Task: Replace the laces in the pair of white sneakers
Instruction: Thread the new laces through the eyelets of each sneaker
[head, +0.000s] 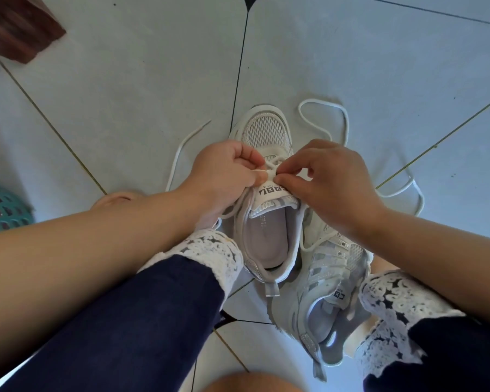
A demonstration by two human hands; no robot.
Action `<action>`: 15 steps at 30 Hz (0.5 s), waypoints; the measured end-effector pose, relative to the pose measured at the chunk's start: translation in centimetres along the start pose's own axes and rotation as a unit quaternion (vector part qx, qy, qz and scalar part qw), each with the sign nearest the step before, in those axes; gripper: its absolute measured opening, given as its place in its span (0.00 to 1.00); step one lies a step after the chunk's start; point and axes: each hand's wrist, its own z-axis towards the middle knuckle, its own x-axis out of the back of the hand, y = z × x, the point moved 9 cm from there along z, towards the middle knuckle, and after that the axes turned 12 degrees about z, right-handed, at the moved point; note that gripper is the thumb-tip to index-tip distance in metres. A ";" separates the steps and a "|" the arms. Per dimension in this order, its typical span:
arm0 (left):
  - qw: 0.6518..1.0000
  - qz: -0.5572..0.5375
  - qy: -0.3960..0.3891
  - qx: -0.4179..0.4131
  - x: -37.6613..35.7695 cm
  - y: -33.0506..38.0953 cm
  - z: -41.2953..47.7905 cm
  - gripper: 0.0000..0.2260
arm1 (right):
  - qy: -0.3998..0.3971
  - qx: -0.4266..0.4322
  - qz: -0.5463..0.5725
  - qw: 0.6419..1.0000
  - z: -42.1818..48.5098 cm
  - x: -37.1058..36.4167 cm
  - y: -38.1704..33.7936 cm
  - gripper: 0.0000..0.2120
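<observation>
White mesh sneaker [266, 222] upright on pale tile [125, 94], toe pointing away, heel toward the knees, set between two navy trouser legs [125, 321] with lacy white cuffs [210, 250]. Just above the tongue [269, 193], on its left side, the left hand [224, 168], fingers curled in, thumb and forefinger pinching a strand of white lace [270, 165] at the upper eyelets. Opposite, on the right side of the same spot, the right hand [328, 179], thumb and fingertips pinched on the lace as well, knuckles arched, outer fingers loosely bent. Both hands almost touching over the throat of the shoe, covering the upper eyelets; toe box visible beyond them, open collar and insole visible nearer the knees. More white lace loose on the floor: one end curving off to the left of the hands, loops spread out to the right; one lace or two, impossible to tell. Lying on its side, touching the first shoe at its right heel and partly under the right forearm, the other sneaker [317, 292], a lace strand across its upper. Teal basket [3, 205] at the left edge, well apart. Brown wooden piece [17, 26] in the far left corner.
</observation>
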 end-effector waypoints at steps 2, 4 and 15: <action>1.000 0.010 -0.002 -0.010 -0.1 0.1 -0.1 0.08 | 0.010 -0.019 0.033 0.999 -0.1 -0.1 0.3 0.01; 0.999 0.025 -0.002 -0.023 -0.1 0.4 -0.3 0.07 | 0.012 -0.040 0.073 0.996 -0.2 -0.3 0.7 0.04; 0.995 0.071 0.053 -0.050 1.2 1.0 -0.3 0.09 | 0.011 -0.086 0.148 0.985 -0.5 -0.5 1.3 0.13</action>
